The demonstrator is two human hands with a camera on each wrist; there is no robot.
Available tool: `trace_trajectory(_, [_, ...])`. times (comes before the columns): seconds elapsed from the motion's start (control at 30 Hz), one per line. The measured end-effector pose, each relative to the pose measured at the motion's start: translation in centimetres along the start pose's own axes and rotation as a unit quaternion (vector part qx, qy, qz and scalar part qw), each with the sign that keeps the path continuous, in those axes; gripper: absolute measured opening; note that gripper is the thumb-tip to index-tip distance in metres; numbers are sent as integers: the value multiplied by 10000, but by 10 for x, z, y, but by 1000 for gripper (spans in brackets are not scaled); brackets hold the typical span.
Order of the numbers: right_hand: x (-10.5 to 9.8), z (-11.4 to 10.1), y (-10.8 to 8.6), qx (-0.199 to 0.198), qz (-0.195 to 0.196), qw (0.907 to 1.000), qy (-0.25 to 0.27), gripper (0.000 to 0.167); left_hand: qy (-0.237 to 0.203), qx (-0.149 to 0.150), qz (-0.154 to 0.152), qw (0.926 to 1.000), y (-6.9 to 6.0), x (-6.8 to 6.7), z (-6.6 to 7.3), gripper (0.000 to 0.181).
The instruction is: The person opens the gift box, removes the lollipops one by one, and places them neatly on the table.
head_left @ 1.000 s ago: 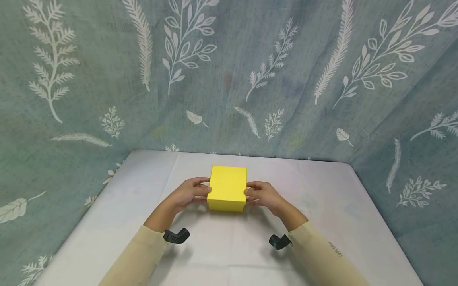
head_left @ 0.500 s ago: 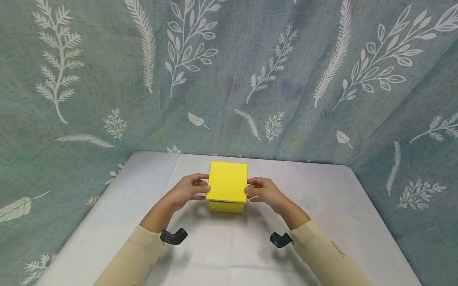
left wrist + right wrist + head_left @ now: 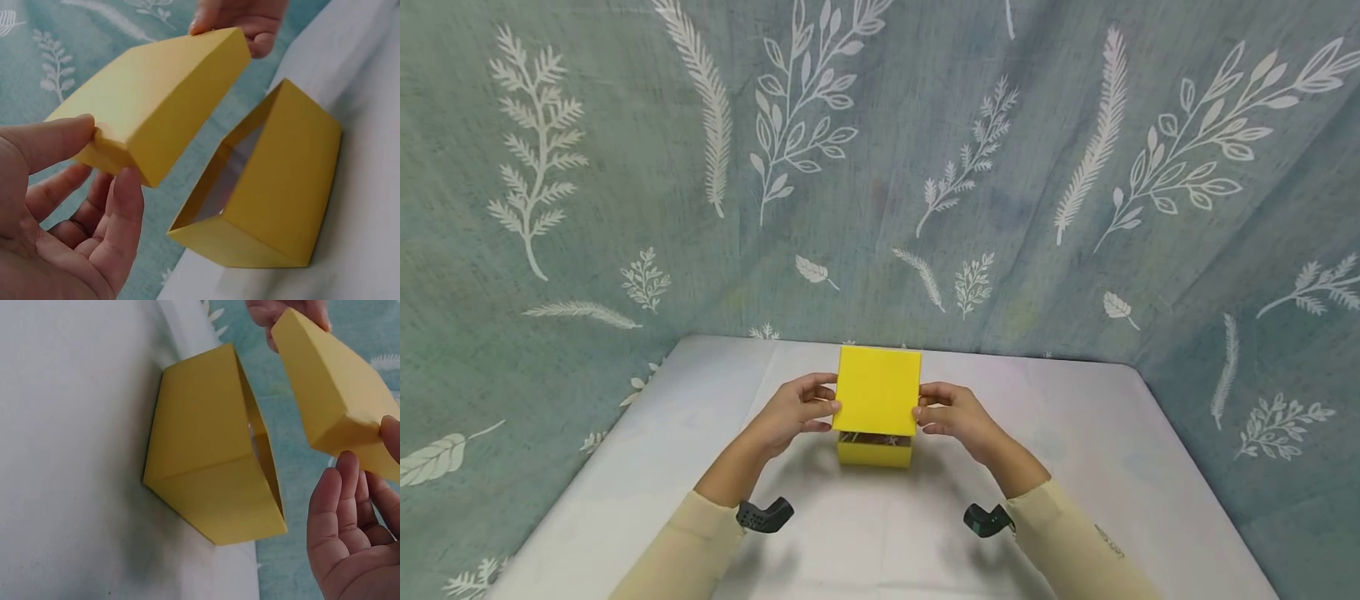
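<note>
A yellow box lid (image 3: 877, 390) is held up above the yellow box base (image 3: 874, 454), apart from it. My left hand (image 3: 792, 412) pinches the lid's left edge, and my right hand (image 3: 955, 417) pinches its right edge. In the left wrist view the lid (image 3: 156, 94) hangs tilted over the base (image 3: 281, 187), with the left thumb on top and fingers beneath. The right wrist view has the right hand (image 3: 359, 531) gripping a corner of the lid (image 3: 337, 381) beside the base (image 3: 206, 437). Something inside the base shows only in part.
A white-covered table (image 3: 880, 533) lies under the box. Behind it and at both sides hangs a green-blue cloth (image 3: 880, 200) with white leaf prints. A dark device sits at each wrist.
Both hands have lifted the lid off the base, and a gap at the front now shows part of the inside. The base stays on the table; the head view has shifted slightly.
</note>
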State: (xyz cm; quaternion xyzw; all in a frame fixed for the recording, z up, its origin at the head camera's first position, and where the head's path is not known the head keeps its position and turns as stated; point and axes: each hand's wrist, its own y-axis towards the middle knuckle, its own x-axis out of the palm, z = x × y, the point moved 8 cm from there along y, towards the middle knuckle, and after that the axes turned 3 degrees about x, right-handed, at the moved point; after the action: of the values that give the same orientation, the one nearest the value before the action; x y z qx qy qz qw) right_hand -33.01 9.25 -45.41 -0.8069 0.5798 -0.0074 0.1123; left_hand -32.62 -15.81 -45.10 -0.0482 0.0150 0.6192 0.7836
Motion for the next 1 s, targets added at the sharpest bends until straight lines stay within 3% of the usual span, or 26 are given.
trace_trajectory(0.23, [4, 1, 0, 89, -11, 9999, -52, 45, 75, -165, 167, 9997, -3, -2, -4, 58])
trace_trajectory(0.43, [3, -6, 2, -26, 104, 9998, -163, 40, 309, -53, 256, 9992, -3, -3, 4, 55])
trace_trajectory(0.63, [0, -16, 3, -137, 276, 9993, -206, 36, 654, 69, 306, 9974, 0, -3, 13, 53])
trace_trajectory(0.83, [1, -16, 3, -152, 371, 9991, -169, 38, 1185, 74, 394, 9921, -7, -4, 15, 56])
trace_trajectory(1.0, [4, -14, 2, -140, 376, 9992, -26, 44, 1494, 243, 524, 9871, -12, -6, 19, 59])
